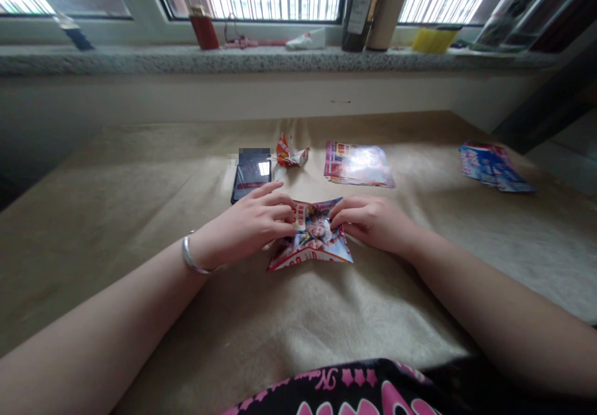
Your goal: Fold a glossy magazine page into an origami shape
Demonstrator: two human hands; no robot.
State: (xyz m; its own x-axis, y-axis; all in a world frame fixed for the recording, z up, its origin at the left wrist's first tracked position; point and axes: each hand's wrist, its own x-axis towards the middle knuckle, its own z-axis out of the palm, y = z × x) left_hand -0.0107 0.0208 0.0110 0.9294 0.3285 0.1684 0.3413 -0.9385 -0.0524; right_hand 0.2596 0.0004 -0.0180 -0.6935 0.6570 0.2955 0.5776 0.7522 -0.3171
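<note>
A colourful printed flyer (321,231), bent and creased into a raised shape with pointed corners, rests on the table before me. On its left side, my left hand (265,216) has curled fingers closed on the paper, with the index finger stretched out above. At the right side, my right hand (368,219) pinches the opposite edge between thumb and fingers; part of that grip is hidden. Just beyond my left hand lies a phone (252,175). Farther off are a folded orange-and-white paper piece (291,153) and a stack of flyers (359,165).
Blue flyers (494,167) lie fanned out at the table's right. Behind the table (140,172), a granite windowsill (261,61) holds a red bottle (204,29), a dark lidded container (361,13) and a yellow box (433,38).
</note>
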